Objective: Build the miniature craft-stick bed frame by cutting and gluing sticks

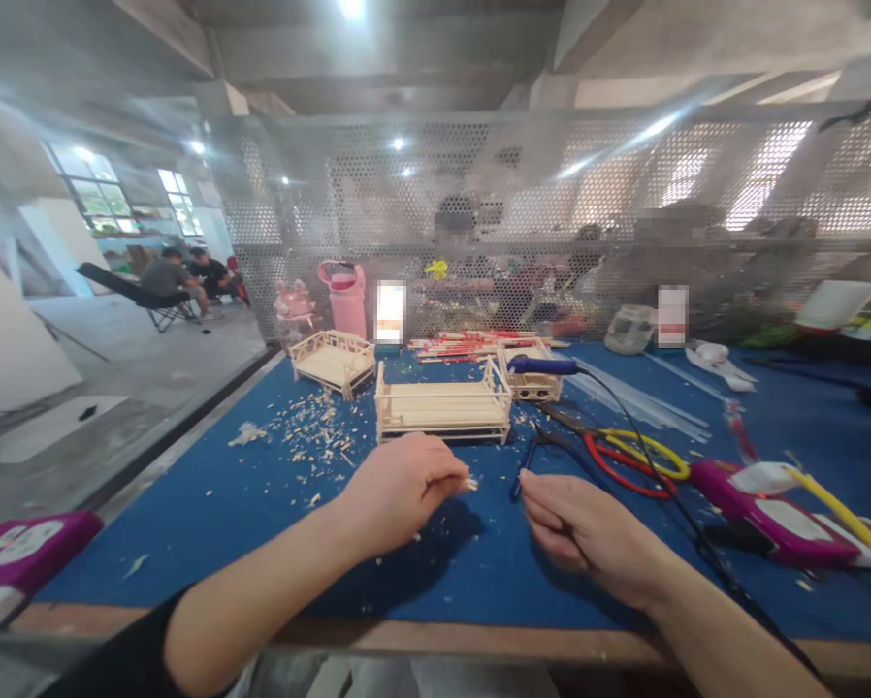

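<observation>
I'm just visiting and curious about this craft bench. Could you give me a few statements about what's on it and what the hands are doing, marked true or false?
1. The left hand pinches a small pale wood scrap at its fingertips. True.
2. The right hand grips the scissors. False: it holds nothing visible; the red and yellow handled scissors lie on the blue mat beyond it.
3. A miniature wooden bed stands just beyond the hands. True.
4. The mat is free of debris. False: wood chips are scattered left of the bed.
5. A pink bottle stands at the far mesh screen. True.
</observation>
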The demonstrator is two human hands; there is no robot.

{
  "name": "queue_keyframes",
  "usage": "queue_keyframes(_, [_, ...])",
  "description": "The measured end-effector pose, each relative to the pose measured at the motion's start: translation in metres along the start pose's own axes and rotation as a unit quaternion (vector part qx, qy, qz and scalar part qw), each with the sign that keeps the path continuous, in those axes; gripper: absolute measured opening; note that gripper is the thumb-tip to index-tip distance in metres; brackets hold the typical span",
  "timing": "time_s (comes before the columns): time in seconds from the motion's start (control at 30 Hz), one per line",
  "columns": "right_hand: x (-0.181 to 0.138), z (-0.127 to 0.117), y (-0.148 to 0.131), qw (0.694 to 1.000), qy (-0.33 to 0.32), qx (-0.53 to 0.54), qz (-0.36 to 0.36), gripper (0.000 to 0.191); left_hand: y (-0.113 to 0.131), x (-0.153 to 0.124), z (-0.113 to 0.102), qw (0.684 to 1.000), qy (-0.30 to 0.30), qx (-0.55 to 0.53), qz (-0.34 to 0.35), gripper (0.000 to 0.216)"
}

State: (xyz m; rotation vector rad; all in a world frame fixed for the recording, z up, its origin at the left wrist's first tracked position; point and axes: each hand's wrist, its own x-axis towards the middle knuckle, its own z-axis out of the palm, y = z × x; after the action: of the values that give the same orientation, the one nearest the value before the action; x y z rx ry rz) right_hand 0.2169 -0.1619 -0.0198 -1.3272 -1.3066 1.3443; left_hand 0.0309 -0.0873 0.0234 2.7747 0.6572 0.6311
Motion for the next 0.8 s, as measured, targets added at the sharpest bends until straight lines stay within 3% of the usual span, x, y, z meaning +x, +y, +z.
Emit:
queue_keyframes(0.07, [0.005,-0.012,-0.006,0.987,0.042,-0.154,-0.030,0.047,-0.014,0.011,-0.003,0.999,-0.039,0.015,-0.011,0.016])
queue_keyframes(0.13, [0.011,-0.017,-0.011,0.944,0.075,-0.314,-0.063,0.043,-0.027,0.019,0.000,0.997,-0.073,0.017,-0.028,0.015])
queue_keyframes(0.27, [0.027,-0.013,-0.019,0.870,0.038,-0.489,-0.060,0.035,-0.043,0.021,0.016,0.996,-0.087,0.009,-0.028,0.018])
queue_keyframes(0.37, [0.036,-0.010,-0.019,0.847,0.009,-0.527,-0.064,0.028,-0.046,0.014,0.025,0.994,-0.103,0.014,-0.017,0.021])
queue_keyframes(0.47, [0.038,-0.014,-0.018,0.865,0.010,-0.497,-0.069,0.016,-0.044,0.007,0.028,0.993,-0.119,0.013,-0.014,0.022])
queue_keyframes(0.53, [0.037,-0.024,-0.017,0.877,0.045,-0.474,-0.073,0.022,-0.042,0.005,0.026,0.992,-0.126,0.007,-0.024,0.023])
queue_keyframes(0.6, [0.035,-0.039,-0.016,0.869,0.114,-0.476,-0.075,0.024,-0.040,0.005,0.022,0.990,-0.136,-0.012,-0.044,0.028])
queue_keyframes(0.67, [0.031,-0.059,-0.014,0.837,0.199,-0.507,-0.057,0.023,-0.040,0.006,0.019,0.988,-0.137,-0.035,-0.070,0.025])
queue_keyframes(0.8, [0.020,-0.100,0.000,0.727,0.298,-0.619,0.003,0.008,-0.043,0.007,0.018,0.988,-0.111,-0.025,-0.101,0.022])
